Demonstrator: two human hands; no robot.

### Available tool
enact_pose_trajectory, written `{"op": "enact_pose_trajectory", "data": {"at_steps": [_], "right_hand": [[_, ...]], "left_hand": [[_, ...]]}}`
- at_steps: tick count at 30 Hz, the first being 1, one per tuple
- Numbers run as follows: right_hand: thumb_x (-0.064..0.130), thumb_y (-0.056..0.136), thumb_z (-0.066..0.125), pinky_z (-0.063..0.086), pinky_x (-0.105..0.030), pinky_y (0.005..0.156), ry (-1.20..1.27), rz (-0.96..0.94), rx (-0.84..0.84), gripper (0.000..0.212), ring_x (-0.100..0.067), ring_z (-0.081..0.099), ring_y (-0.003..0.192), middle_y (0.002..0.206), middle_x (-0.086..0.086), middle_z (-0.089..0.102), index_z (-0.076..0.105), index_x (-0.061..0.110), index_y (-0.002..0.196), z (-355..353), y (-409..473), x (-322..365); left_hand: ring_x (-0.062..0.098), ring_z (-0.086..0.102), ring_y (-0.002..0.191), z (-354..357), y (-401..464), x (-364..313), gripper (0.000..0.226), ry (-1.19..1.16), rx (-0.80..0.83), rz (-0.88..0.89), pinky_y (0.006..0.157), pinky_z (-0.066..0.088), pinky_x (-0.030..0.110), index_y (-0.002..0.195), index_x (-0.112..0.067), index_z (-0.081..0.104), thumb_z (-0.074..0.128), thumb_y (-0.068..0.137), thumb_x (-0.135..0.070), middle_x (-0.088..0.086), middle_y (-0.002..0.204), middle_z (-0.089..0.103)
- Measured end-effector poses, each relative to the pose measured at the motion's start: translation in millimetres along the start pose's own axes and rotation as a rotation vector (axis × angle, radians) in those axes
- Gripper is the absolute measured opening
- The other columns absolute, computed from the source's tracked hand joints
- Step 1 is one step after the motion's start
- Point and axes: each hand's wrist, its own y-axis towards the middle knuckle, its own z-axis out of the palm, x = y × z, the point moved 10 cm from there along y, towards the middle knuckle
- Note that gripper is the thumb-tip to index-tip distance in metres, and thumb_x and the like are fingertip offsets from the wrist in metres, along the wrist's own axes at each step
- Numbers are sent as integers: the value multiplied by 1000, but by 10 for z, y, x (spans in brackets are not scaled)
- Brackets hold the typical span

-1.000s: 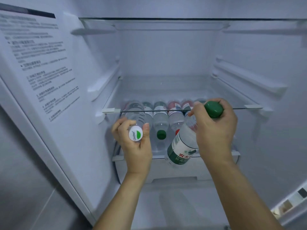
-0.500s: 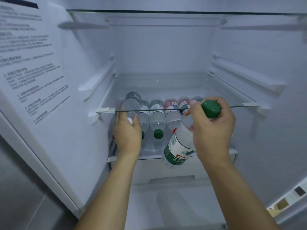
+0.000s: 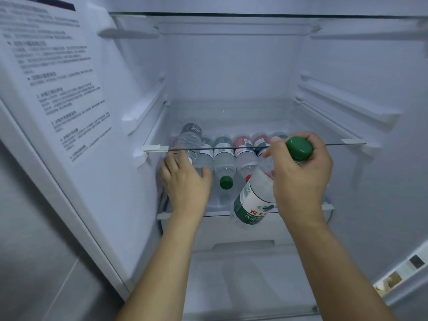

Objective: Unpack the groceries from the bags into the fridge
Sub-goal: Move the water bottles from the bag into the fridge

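Observation:
Inside the open fridge, several water bottles [image 3: 224,158] lie side by side on the lower shelf [image 3: 217,213], caps toward me. My left hand [image 3: 185,186] reaches under the glass shelf and holds the cap end of a clear bottle with a dark label [image 3: 190,141], which lies at the left end of the row, its base raised. The cap is hidden by my palm. My right hand [image 3: 301,181] grips the neck of a green-capped, green-labelled water bottle [image 3: 252,202], tilted with its base down in front of the shelf edge.
A glass shelf [image 3: 328,144] runs just above the bottles, level with my right hand's knuckles. Another glass shelf [image 3: 254,14] is higher up. A white drawer front [image 3: 243,235] sits below the bottle shelf. A white panel with printed text [image 3: 58,89] stands to the left.
My left hand has pushed its bottle from in front of the shelf into the left end of the row. My right hand and its green-capped bottle have stayed nearly in place.

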Motion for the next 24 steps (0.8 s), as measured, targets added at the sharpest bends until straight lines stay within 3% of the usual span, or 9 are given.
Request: {"op": "enact_pose_trajectory", "data": {"at_steps": [2,5,7,9,13,16,20,22,24], "right_hand": [[15,79,68,48,-32,59,8,-26,2,23,-34,63,68,73,-19,64,55,28,67,-17,-38,44],[6,83,67,48,-25,62,45,-76,21,25,-18,65,66,70,-9,66,54,22,70,-14,-105,143],[-1,86,65,48,-19,63,92,-83,35,26,-11,66,65,66,2,67,53,18,71,-12,-153,193],[-1,86,65,49,-19,65,106,-100,50,26,-11,68,68,64,7,67,54,17,72,-16,-199,255],[5,85,67,52,-25,69,129,-119,73,21,-23,70,74,68,3,65,54,17,74,-60,-269,298],[8,85,66,53,-30,72,125,-151,105,19,-33,67,78,76,-14,63,53,15,75,-84,-313,345],[4,85,66,49,-20,80,105,-186,234,14,-13,66,88,85,-2,67,54,10,79,-72,-380,421],[18,85,67,48,-19,82,11,-205,285,10,-8,65,93,93,3,67,58,13,86,-98,-399,398],[37,83,64,44,-11,80,-180,-230,289,20,-2,61,92,96,9,64,60,20,95,-159,-402,350]], "left_hand": [[39,39,124,-91,-168,-152,57,-3,62,92,106,31,44,131,-7,53,59,79,-29,20,140,44],[21,39,127,-2,-473,-402,51,-128,524,205,105,34,30,135,-24,52,64,85,-25,-2,138,47],[3,45,118,15,-760,-578,50,-221,820,256,95,39,19,133,-33,53,66,85,-26,-14,129,52],[-1,50,106,-40,-920,-696,47,-298,909,290,88,44,18,124,-38,55,71,81,-29,-17,119,56],[14,58,96,-125,-911,-764,48,-203,708,386,80,52,38,110,-38,55,74,67,-48,-14,100,61],[17,58,88,-254,-840,-845,43,-47,472,440,69,50,34,101,-33,54,72,65,-51,-11,93,62],[17,56,89,-362,-715,-904,41,-53,274,463,62,44,30,101,-32,57,71,64,-44,-12,94,63],[20,55,89,-354,-659,-899,43,-76,201,492,62,47,32,104,-27,58,73,64,-38,-11,96,62],[21,56,93,-318,-610,-887,50,-92,153,504,66,51,37,112,-22,60,74,66,-34,-8,105,63]]}}
